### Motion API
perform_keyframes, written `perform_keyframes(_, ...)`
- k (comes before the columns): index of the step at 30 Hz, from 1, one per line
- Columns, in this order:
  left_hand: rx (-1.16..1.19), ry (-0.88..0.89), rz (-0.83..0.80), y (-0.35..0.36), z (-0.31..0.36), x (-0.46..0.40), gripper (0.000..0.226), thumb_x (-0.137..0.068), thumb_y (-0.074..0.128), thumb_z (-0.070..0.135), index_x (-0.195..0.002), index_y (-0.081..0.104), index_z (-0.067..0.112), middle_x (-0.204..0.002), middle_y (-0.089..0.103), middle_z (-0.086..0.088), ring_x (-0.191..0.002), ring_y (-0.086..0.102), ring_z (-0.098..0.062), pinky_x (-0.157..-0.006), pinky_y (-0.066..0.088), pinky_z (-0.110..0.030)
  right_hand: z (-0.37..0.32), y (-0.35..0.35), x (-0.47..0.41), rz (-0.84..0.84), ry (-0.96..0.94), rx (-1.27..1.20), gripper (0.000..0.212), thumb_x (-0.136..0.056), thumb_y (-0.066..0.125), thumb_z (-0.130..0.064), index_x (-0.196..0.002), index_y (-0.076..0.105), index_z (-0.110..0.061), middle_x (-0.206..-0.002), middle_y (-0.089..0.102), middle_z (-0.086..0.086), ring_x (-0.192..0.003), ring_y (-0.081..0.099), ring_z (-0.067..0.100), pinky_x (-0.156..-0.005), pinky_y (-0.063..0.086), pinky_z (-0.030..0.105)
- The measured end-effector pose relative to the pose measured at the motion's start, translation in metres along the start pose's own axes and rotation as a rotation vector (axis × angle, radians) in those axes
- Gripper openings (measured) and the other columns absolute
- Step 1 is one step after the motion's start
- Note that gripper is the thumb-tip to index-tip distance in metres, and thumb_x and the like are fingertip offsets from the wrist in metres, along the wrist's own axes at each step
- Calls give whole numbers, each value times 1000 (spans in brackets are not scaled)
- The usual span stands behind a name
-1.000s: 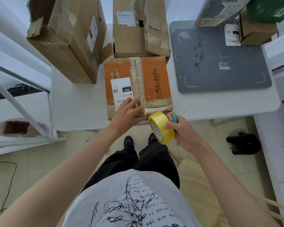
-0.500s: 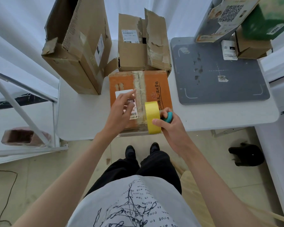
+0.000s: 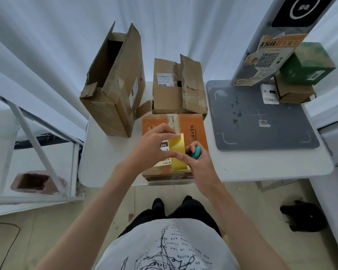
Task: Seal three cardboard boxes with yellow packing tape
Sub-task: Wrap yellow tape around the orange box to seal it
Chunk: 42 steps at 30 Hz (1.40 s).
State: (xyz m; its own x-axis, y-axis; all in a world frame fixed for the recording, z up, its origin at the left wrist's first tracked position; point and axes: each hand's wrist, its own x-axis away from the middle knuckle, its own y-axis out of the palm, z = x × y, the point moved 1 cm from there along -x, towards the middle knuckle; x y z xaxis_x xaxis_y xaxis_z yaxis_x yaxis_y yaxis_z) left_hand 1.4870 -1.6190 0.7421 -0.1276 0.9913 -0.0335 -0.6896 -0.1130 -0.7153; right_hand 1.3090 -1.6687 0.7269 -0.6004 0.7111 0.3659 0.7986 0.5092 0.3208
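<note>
While the right hand (image 3: 198,162) grips the yellow tape roll (image 3: 177,152) above the orange box (image 3: 195,129) and the left hand (image 3: 154,148) apparently pinches its free end, no yellow tape is on any box, and both brown boxes (image 3: 113,90) behind stand open.

Looking down from my head camera, I see a white table (image 3: 109,156) with an orange box (image 3: 195,129) at its near edge. My right hand (image 3: 198,162) holds a yellow tape roll (image 3: 177,151) upright over the box, with a teal piece (image 3: 195,152) in its grip. My left hand (image 3: 154,149) pinches the roll's top edge. Behind stand a tall open box (image 3: 113,84) and a torn brown box (image 3: 176,86). A grey mat (image 3: 261,121) lies to the right.
</note>
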Motion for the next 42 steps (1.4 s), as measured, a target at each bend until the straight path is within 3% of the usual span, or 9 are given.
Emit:
perform_keyframes(5, -26, 16, 61, -4, 15, 2, 72, -79, 52, 66, -132, 67, 20, -121, 55, 14, -108, 49, 3, -94, 45, -16, -14, 3, -5, 34, -32, 42, 37, -82, 80, -12, -87, 44, -17, -81, 56, -3, -82, 55, 19, -91, 53, 39)
perform_keyframes(9, -48, 48, 114, -6, 23, 4, 61, -85, 55, 58, -130, 69, 19, -122, 58, 10, -109, 47, 6, -97, 49, -22, -20, 4, -10, 75, -36, 70, 33, -86, 77, -7, -86, 46, -19, -79, 56, -5, -79, 55, 16, -83, 53, 30)
perform_keyframes(13, -106, 68, 140, -5, 30, 3, 53, -91, 53, 54, -128, 70, 19, -120, 60, 8, -108, 55, -5, -96, 54, -35, -25, 1, -15, 99, -30, 81, 33, -87, 76, -5, -85, 46, -19, -80, 54, 0, -81, 51, 23, -85, 51, 37)
perform_keyframes(16, -134, 83, 136, -2, 33, -1, 52, -92, 52, 52, -128, 70, 19, -120, 60, 7, -108, 58, -9, -93, 56, -35, -31, -2, -16, 115, -33, 102, 33, -87, 77, -6, -85, 47, -19, -80, 53, 0, -80, 50, 22, -83, 50, 35)
perform_keyframes(20, -83, 29, 109, -3, 35, -15, 41, -91, 67, 41, -128, 66, 24, -120, 58, 11, -108, 51, 0, -95, 52, -29, -35, -6, -16, 134, -30, 115, 33, -85, 79, -9, -88, 47, -18, -85, 54, 4, -80, 54, 20, -83, 53, 32)
perform_keyframes(24, -15, -88, 10, -5, 38, -29, 51, -84, 82, 23, -121, 48, 35, -116, 58, 14, -110, 55, -6, -100, 51, -35, -36, -11, -18, 143, -14, 110, 36, -85, 78, -4, -86, 45, -17, -88, 52, 9, -82, 54, 24, -84, 55, 36)
perform_keyframes(30, -67, -128, -46, -3, 44, -35, 48, -88, 77, 19, -120, 43, 31, -120, 53, 13, -115, 49, -4, -96, 40, -15, -38, -13, -23, 216, 7, 120, 35, -85, 78, -4, -86, 46, -18, -91, 55, 11, -83, 57, 22, -85, 56, 37)
perform_keyframes(37, -58, -151, 0, 2, 50, -39, 40, -92, 70, 10, -111, 41, 32, -124, 49, 11, -119, 44, -3, -99, 34, -18, -38, -13, -32, 266, 21, 61, 35, -84, 78, -4, -86, 46, -16, -91, 51, 14, -84, 54, 28, -95, 54, 57)
perform_keyframes(42, -29, -179, 14, 4, 51, -48, 41, -90, 71, 7, -111, 44, 30, -120, 51, 11, -115, 44, -2, -90, 35, -11, -41, -15, -35, 294, 35, 39, 33, -84, 78, -3, -89, 47, -15, -101, 54, 28, -90, 59, 32, -95, 54, 59)
